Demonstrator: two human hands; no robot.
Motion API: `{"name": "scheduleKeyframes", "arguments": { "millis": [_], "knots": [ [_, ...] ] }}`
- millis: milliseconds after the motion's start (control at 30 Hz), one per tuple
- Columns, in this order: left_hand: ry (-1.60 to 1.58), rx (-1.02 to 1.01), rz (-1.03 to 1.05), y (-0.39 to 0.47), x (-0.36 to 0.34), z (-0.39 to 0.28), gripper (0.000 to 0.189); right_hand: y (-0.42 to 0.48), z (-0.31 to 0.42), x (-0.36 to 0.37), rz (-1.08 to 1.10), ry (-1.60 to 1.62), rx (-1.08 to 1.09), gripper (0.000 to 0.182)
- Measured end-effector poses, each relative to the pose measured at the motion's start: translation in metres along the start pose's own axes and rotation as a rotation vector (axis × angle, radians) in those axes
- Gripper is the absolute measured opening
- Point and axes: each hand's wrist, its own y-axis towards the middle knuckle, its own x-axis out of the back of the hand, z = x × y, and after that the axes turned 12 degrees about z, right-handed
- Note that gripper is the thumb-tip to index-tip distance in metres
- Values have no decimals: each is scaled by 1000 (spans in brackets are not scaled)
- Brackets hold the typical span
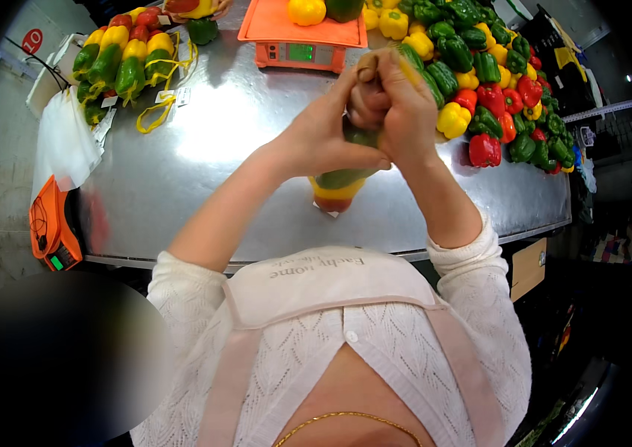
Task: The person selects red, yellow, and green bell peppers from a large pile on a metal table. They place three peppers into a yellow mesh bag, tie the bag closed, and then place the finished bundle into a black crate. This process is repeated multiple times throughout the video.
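Observation:
A bagged stack of bell peppers (pixel 338 193), green, yellow and red, stands before me on the steel table with its red end down and a white label at its base. My left hand (pixel 324 134) wraps the upper part, thumb across its front. Over the top, my right hand (pixel 408 106) is curled tightly against the left fingers. A strip of yellow netting (pixel 409 71) shows at the right fingers; the gathered end itself is mostly hidden inside my hands. Both hands are slightly blurred.
An orange scale (pixel 304 33) carrying loose peppers stands ahead. Loose bell peppers (pixel 489 84) are heaped right. Netted packs (pixel 126 58) and white plastic bags (pixel 67 137) lie left, above another orange scale (pixel 56 229). Another person's hand (pixel 221 8) is at the far edge.

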Motion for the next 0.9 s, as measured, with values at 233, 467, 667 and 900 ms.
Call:
{"name": "scheduleKeyframes", "arguments": {
  "millis": [233,467,667,900],
  "knots": [
    [-303,100,117,3,3,-8,81,1,11,-17,152,-564,-19,26],
    [-152,91,77,-8,2,-6,22,17,20,-19,418,-1524,545,20],
    [-400,134,-122,-9,14,19,28,33,3,15,306,-623,50,27],
    [-993,290,-787,-87,36,125,27,-67,-57,101,289,-990,-662,77]
  ]
}}
